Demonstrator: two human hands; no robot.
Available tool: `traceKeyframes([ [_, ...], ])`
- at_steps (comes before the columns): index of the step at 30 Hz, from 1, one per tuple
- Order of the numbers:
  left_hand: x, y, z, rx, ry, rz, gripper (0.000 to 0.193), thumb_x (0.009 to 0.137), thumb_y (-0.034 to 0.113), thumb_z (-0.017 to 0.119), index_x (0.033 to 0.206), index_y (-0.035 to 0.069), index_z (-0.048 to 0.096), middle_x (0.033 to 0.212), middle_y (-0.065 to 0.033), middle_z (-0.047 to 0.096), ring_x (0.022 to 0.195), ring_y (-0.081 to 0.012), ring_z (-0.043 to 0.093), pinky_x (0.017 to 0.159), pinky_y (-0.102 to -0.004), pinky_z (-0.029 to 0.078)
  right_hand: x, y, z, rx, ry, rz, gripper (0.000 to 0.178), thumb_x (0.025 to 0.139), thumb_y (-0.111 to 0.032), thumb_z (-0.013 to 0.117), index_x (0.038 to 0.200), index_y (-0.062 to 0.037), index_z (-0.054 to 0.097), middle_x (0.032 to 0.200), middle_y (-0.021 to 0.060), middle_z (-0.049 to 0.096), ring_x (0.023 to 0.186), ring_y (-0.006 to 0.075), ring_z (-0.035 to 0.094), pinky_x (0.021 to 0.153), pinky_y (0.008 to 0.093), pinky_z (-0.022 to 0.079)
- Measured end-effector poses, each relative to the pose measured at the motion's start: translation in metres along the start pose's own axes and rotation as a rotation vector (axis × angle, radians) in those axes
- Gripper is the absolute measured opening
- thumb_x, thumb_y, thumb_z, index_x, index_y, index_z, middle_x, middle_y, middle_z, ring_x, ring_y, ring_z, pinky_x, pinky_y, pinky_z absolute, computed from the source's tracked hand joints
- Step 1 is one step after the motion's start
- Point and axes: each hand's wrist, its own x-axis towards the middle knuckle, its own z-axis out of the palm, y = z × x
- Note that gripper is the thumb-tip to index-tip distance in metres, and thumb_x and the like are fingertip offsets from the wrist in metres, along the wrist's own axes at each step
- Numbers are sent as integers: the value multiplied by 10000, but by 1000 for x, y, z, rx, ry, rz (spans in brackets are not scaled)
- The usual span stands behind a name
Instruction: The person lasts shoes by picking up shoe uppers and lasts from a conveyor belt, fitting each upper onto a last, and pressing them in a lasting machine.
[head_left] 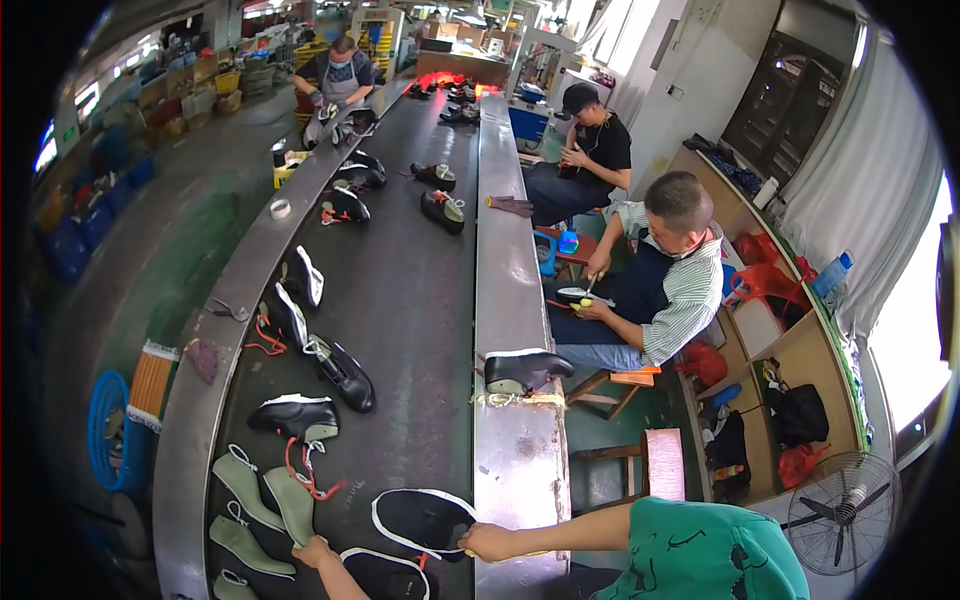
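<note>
1. Shoe upper (425,520), black with a white rim, is at the near end of the long dark surface (420,300); I cannot tell whether it is lifted. Mind the second upper (388,578) just below, whose rim could probably catch.
2. Your right forearm crosses the metal ledge (515,460); a loose, level wrist there should help you steady the piece.
3. Left of the upper is a green shoe form (290,505), among others like it; handle it singly, so neighbours don't get knocked.
4. Your right hand (487,541) is closed on the upper's right edge; a light pinch should spare the rim. Your left hand (316,553) is partly curled, fingertips at the form's lower end; I cannot tell how firmly they hold.
5. A red lace (320,493) trails by the form's upper part; watch that it doesn't snag.
</note>
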Motion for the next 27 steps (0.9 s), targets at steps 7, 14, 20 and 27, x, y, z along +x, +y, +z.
traceKeyframes([
  [7,8,-40,-45,466,96,810,704,684,-87,643,1348,-46,413,1318,-249,483,1178,-407,497,982,-427,402,4,-5,-3,16,10,2,228,730,-48,575,952,-43,631,910,143,650,916,332,604,845,404,459],
  [14,12,-14,-78,-19,-219,366,586,759,-20,635,1309,-83,442,1120,-185,627,977,-304,605,872,-364,469,-6,-43,-34,125,439,-104,215,777,-47,571,990,-17,583,907,156,601,912,328,572,819,410,433],
  [20,-44,-43,-178,-198,-344,119,410,845,91,612,1215,-76,553,1090,-124,647,939,-215,619,845,-316,484,-10,-117,-49,304,621,-273,274,776,-31,555,1046,18,561,1041,209,556,978,361,536,828,400,437],
  [27,-194,-42,-305,-512,-446,-25,432,818,76,690,1220,-39,581,1105,-83,647,966,-152,615,880,-282,473,-68,-193,-103,687,241,-188,140,881,-107,542,946,-3,608,776,68,591,706,166,540,648,306,450],
])
